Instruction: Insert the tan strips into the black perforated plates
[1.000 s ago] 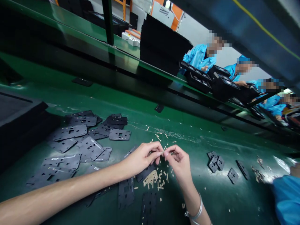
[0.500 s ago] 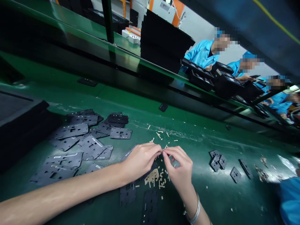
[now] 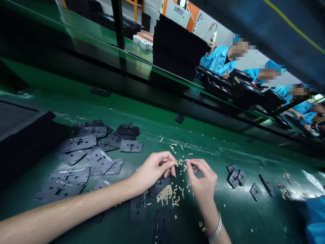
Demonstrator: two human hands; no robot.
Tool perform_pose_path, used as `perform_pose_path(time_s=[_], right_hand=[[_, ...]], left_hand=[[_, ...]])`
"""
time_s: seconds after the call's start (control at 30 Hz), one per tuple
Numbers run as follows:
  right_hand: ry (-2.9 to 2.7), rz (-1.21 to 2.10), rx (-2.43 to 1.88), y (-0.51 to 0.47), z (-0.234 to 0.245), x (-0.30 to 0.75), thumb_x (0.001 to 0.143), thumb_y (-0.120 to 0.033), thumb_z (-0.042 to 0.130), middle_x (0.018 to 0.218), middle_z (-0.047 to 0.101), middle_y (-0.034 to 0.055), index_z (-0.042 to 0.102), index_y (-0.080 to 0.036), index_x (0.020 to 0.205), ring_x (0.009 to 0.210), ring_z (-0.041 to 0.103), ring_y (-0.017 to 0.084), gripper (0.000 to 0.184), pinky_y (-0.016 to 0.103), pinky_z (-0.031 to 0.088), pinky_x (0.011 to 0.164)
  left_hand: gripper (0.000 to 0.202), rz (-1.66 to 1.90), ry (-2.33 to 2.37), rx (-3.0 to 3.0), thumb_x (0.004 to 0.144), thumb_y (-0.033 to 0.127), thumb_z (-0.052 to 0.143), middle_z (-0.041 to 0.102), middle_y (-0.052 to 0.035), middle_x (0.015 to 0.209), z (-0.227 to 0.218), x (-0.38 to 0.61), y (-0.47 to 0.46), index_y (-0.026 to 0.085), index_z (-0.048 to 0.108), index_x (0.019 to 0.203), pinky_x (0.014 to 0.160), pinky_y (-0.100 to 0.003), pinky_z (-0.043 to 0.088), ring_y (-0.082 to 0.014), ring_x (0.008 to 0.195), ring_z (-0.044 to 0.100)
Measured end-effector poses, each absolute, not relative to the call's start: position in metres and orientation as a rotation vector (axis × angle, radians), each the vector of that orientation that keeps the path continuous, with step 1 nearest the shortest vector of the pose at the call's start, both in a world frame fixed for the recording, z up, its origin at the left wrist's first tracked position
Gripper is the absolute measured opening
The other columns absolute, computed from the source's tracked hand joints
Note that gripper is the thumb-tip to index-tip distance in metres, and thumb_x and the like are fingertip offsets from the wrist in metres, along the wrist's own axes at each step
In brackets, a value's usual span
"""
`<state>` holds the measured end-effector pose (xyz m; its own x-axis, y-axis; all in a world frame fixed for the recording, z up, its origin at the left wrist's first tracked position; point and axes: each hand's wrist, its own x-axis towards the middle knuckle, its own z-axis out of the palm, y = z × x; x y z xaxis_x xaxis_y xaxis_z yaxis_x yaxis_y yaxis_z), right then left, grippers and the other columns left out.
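My left hand [image 3: 159,166] is closed in a pinch above the green bench; a tiny yellowish bit shows at its fingertips, too small to name. Just right of it, my right hand [image 3: 202,176] pinches a small beige strip [image 3: 185,160] between thumb and forefinger. A narrow gap separates the two hands. Below them lies a heap of beige strips [image 3: 165,194], with loose bits scattered around. A black perforated plate [image 3: 159,185] lies partly under my left hand. Two more dark plates, one a slotted plate [image 3: 138,211], lie nearer to me.
Many flat black plates [image 3: 78,144] are piled at left beside a large black box [image 3: 25,135]. Small black parts [image 3: 236,176] lie at right. A raised shelf edge [image 3: 142,74] crosses behind, carrying black trays [image 3: 218,86]. Co-workers in blue [image 3: 219,59] sit beyond; a blue sleeve [image 3: 315,217] is at right.
My hands were together at the fingertips and have come apart, the right one moving to the right with the beige strip showing. A co-worker beyond the shelf has raised a hand-held tool.
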<state>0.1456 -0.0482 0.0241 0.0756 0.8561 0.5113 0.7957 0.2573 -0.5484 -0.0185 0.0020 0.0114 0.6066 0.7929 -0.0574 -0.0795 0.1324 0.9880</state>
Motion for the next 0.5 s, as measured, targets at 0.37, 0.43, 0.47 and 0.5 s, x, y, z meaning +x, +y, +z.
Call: perform_pose_path(time_s=[0.37,0.43,0.47,0.5], right_hand=[[-1.961,-0.203,-1.346,-0.055,0.016,0.128,0.077,-0.007,0.058,0.08,0.067,0.0054,0.064,-0.017,0.085,0.073,0.058,0.015,0.015,0.029,0.049,0.067],[-1.961,-0.199,-1.376,-0.056,0.015,0.126,0.078,-0.008,0.057,0.08,0.067,0.0053,0.064,-0.017,0.085,0.074,0.058,0.015,0.014,0.029,0.049,0.068],[-1.962,-0.188,-1.385,-0.056,0.014,0.126,0.078,-0.008,0.057,0.079,0.067,0.0051,0.064,-0.017,0.085,0.074,0.058,0.015,0.013,0.028,0.049,0.068],[-1.961,-0.178,-1.389,-0.056,0.014,0.126,0.078,-0.007,0.057,0.079,0.067,0.0049,0.064,-0.017,0.084,0.074,0.058,0.015,0.013,0.028,0.049,0.068]], left_hand=[[0.018,0.746,0.849,1.572,0.086,0.02,0.041,0.057,0.002,0.061,0.013,-0.019,-0.002,0.015,0.054,0.075,0.052,-0.021,0.037,-0.0083,0.051,0.046],[0.02,0.768,0.867,1.723,0.087,0.017,0.039,0.056,0.0016,0.062,0.012,-0.02,-0.004,0.016,0.055,0.074,0.056,-0.022,0.039,-0.0096,0.056,0.05],[0.021,0.795,0.866,1.803,0.087,0.015,0.038,0.057,0.001,0.064,0.01,-0.02,-0.005,0.016,0.055,0.075,0.058,-0.023,0.041,-0.0103,0.058,0.051],[0.022,0.83,0.858,1.887,0.087,0.014,0.037,0.058,-0.0001,0.066,0.007,-0.02,-0.006,0.015,0.056,0.076,0.059,-0.024,0.042,-0.0112,0.06,0.052]])
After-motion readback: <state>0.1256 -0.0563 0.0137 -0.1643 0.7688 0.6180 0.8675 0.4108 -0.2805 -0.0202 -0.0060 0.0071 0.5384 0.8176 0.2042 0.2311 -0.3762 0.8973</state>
